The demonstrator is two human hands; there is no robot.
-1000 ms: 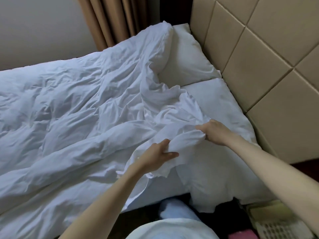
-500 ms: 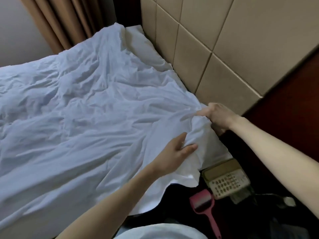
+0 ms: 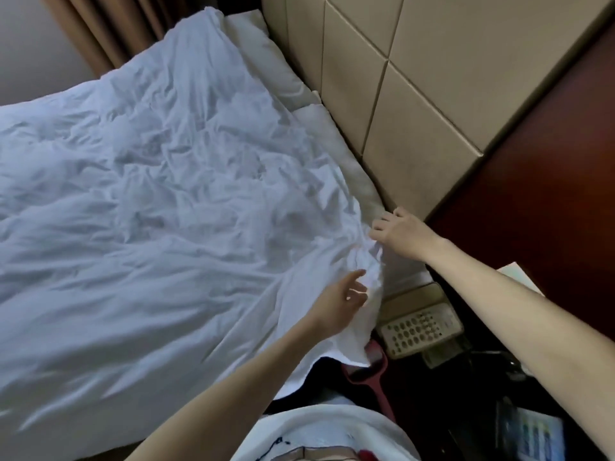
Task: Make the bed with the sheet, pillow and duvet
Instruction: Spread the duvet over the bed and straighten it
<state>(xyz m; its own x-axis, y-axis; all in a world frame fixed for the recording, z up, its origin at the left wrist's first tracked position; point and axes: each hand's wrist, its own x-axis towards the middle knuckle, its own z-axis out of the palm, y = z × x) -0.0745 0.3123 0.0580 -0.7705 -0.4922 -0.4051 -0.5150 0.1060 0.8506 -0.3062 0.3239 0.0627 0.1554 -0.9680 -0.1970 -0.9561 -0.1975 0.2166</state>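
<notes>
We see the white duvet (image 3: 159, 201) first, spread crumpled over nearly the whole bed, its near corner hanging off the bedside edge above the dark floor. Behind it the tan padded headboard (image 3: 416, 104) runs along the right, its square panels meeting dark red-brown wood panelling (image 3: 549, 181). Brown curtains (image 3: 109, 31) hang at the far end of the bed. Between duvet and headboard we make out two white pillows: the far pillow (image 3: 266, 58) lies partly under the duvet's top edge, and the near pillow (image 3: 346, 161) shows as a narrow strip just beside the headboard. We cannot tell the sheet apart from the rest of the white bedding.

Our right hand (image 3: 404, 234) reaches to the bunched duvet corner by the near pillow, knuckles up and fingers curled; it touches the gathered cloth, but we cannot tell whether it pinches it. Our left hand (image 3: 342, 302) lies against the hanging corner with fingers loose and spread, holding nothing.

Below the hands, on the dark nightstand, sits a beige telephone (image 3: 419, 322) with a keypad. A pink lint roller (image 3: 374, 374) lies partly under the duvet corner, touching it. A blurred booklet (image 3: 529, 434) sits at the lower right.
</notes>
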